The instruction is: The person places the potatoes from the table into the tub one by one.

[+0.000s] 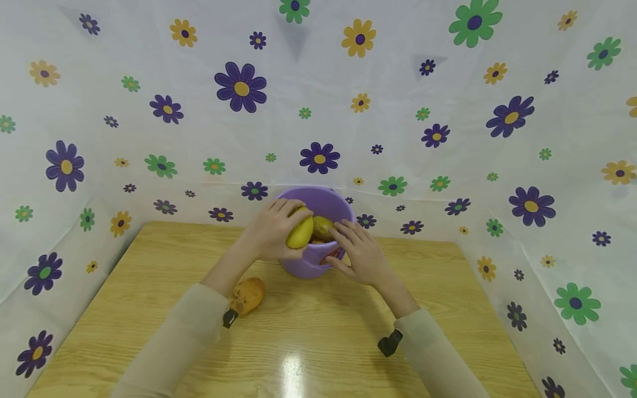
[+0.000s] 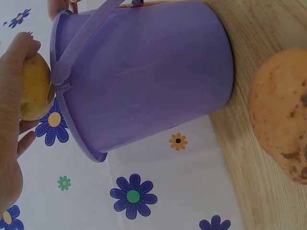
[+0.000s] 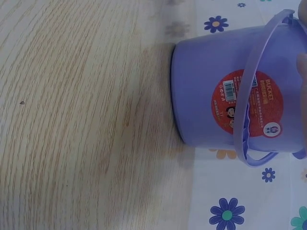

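In the head view my left hand (image 1: 275, 229) grips a yellow mango (image 1: 300, 228) at the left rim of a purple bucket (image 1: 306, 268). The left wrist view shows the mango (image 2: 37, 88) beside the rim, with fingers and thumb around it. Another yellow-green fruit (image 1: 322, 227) lies inside the bucket, above orange-brown things mostly hidden by the wall. My right hand (image 1: 365, 255) is at the right rim, its fingers extended over the opening near that fruit and its thumb in front of the wall. Whether it touches the fruit is unclear.
A tan, brown-spotted, potato-like item (image 1: 249, 294) lies on the wooden table (image 1: 318, 337), beside my left forearm. The bucket's handle (image 3: 247, 86) hangs across its red label (image 3: 225, 112). A flower-printed white sheet (image 1: 388, 72) stands behind and at both sides.
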Motion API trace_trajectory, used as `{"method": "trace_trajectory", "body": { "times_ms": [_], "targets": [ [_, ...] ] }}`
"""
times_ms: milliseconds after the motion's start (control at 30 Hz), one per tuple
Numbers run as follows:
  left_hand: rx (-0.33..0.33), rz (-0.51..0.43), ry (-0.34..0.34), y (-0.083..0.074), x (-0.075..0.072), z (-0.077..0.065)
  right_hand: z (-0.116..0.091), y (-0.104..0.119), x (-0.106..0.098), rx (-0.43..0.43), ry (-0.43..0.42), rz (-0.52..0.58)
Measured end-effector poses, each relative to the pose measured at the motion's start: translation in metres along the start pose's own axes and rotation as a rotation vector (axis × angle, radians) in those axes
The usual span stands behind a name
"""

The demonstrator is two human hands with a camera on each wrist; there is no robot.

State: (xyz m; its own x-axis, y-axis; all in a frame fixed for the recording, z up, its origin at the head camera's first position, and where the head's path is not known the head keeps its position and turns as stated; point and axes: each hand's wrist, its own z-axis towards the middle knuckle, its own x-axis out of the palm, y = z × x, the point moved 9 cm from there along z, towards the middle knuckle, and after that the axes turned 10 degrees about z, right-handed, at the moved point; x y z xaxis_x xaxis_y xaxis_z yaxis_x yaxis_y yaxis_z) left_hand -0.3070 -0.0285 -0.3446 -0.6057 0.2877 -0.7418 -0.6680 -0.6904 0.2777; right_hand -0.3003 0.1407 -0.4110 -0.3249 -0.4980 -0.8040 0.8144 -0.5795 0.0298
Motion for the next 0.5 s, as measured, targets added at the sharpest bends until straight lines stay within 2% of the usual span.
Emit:
{"method": "trace_trajectory", "body": {
  "times_ms": [267, 500],
  "targets": [
    [-0.017, -0.020, 0.002, 0.005, 0.003, 0.008, 0.001, 0.000, 0.000, 0.009, 0.011, 0.010],
    [-0.036, -0.041, 0.075, 0.007, 0.009, 0.016, 0.000, -0.002, 0.001, 0.008, 0.008, 0.011]
  ]
}}
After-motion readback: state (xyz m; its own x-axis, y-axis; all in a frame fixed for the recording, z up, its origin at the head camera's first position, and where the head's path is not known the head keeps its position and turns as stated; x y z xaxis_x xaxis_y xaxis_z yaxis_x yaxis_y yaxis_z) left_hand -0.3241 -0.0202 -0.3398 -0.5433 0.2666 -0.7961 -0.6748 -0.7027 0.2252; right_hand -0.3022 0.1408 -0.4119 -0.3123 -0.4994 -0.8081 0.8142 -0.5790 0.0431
